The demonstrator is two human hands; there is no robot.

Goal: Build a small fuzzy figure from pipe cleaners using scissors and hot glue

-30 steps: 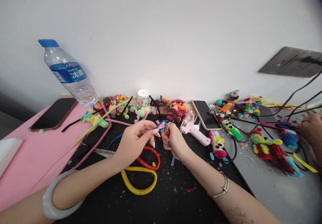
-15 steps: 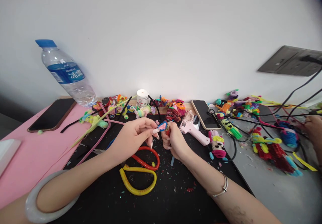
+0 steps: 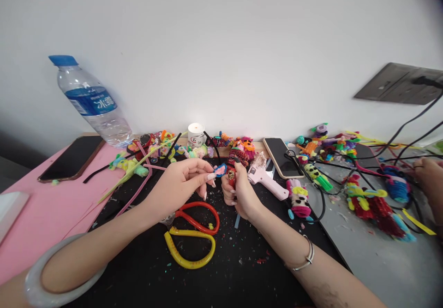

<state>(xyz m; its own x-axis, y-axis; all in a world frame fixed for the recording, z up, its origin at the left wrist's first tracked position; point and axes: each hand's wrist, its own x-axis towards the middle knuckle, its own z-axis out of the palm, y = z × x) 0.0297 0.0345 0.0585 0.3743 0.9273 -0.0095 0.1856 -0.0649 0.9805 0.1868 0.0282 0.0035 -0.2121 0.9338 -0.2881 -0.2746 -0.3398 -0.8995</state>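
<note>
1. Plastic water bottle [image 3: 93, 103] on the far left has a blue cap and a blue label with white characters on it, but they're too small for me to read. It leans over a dark phone [image 3: 71, 158] lying on the pink sheet [image 3: 41, 211].
2. Next along, the left hand [image 3: 180, 186] pinches a little pink-and-blue fuzzy piece [image 3: 219, 170] between thumb and fingertips, other fingers curled loosely. It's held just above the black mat [image 3: 221, 271], right at the centre.
3. Under that hand lie scissors [image 3: 194, 234] with one red loop and one yellow loop.
4. White candle jar [image 3: 197, 134] at the back wall has a round label, print not legible.
5. Right hand [image 3: 238, 192] is closed into a fist around a red fuzzy figure [image 3: 231, 175], whose top touches the pink-and-blue piece.
6. Just beside it rests a pink glue gun [image 3: 265, 179], then a second phone [image 3: 282, 156].
7. Far right: another person's hand [image 3: 427, 174] among colourful pipe-cleaner figures [image 3: 374, 204] and black cables.
</note>
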